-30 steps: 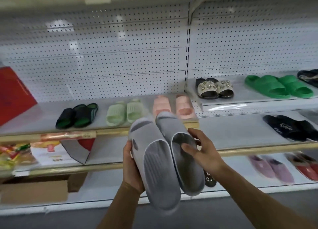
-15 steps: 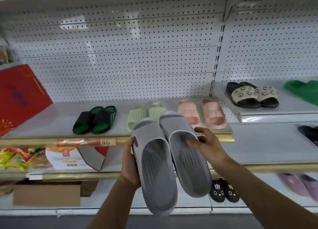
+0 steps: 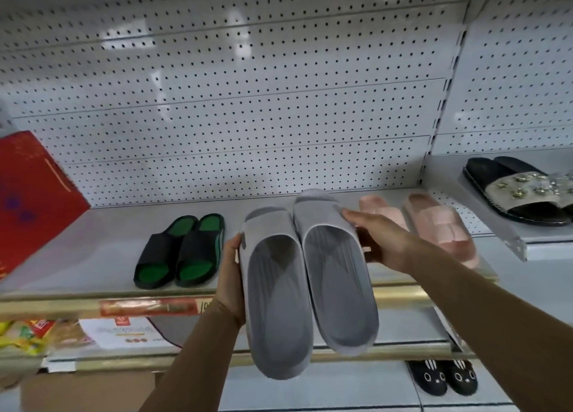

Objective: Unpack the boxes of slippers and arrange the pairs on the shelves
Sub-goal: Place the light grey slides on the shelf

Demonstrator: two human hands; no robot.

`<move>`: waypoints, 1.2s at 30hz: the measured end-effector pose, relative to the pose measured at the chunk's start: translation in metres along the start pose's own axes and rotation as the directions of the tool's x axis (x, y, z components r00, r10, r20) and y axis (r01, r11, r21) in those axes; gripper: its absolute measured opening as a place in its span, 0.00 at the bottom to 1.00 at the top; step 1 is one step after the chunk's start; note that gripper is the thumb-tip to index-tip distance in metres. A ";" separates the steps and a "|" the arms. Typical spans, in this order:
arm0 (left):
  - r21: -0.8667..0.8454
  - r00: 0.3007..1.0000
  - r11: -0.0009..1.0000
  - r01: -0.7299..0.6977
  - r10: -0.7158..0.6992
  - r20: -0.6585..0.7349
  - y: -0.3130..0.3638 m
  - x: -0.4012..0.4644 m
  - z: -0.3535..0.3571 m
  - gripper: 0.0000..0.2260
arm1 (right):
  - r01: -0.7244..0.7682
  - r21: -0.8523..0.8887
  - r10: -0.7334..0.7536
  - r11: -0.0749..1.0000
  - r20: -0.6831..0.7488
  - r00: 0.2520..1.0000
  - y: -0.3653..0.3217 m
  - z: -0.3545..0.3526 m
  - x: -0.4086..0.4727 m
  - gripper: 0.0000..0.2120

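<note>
Two grey slippers (image 3: 310, 275) are held side by side, toes pointing at the shelf (image 3: 102, 256), their heels hanging out past its gold front edge. The left hand (image 3: 229, 278) grips the left slipper's outer side; the right hand (image 3: 378, 241) grips the right one by its strap, thumb on top. On the shelf behind them, a black-and-green pair (image 3: 181, 250) lies to the left and a pink pair (image 3: 431, 225) to the right. A pegboard (image 3: 248, 101) backs it.
</note>
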State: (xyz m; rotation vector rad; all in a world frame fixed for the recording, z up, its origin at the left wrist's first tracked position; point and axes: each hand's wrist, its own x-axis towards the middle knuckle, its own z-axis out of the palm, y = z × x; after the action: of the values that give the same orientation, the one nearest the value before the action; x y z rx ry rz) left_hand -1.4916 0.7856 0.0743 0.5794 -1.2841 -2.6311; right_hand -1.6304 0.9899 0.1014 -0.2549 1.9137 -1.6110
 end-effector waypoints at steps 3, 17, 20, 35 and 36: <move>0.027 0.998 0.998 0.059 -0.059 0.020 0.017 0.016 -0.013 0.27 | -0.002 0.042 0.002 0.999 -0.004 1.000 -0.007 0.015 0.019 0.19; 0.438 0.960 0.865 0.243 -0.279 0.019 0.131 0.084 -0.124 0.33 | 0.322 0.568 -0.015 0.757 -0.478 0.878 0.006 0.119 0.052 0.36; 0.522 0.974 0.836 0.170 -0.223 0.040 0.157 0.086 -0.142 0.30 | 0.428 0.599 -0.011 0.677 -0.573 0.820 0.019 0.146 0.041 0.22; 0.269 0.963 0.954 0.134 -0.190 0.193 0.179 0.087 -0.200 0.36 | 0.474 0.672 0.074 0.570 -0.616 0.785 -0.001 0.305 0.007 0.04; 0.274 0.963 0.956 0.106 -0.167 0.210 0.179 0.081 -0.203 0.38 | 0.457 0.666 0.069 0.589 -0.605 0.793 0.004 0.315 0.004 0.04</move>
State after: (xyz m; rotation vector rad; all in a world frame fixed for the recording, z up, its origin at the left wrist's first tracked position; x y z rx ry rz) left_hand -1.4881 0.5031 0.0798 0.4176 -1.7385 -2.7266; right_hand -1.4549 0.7301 0.0757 0.4784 1.3150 -2.7832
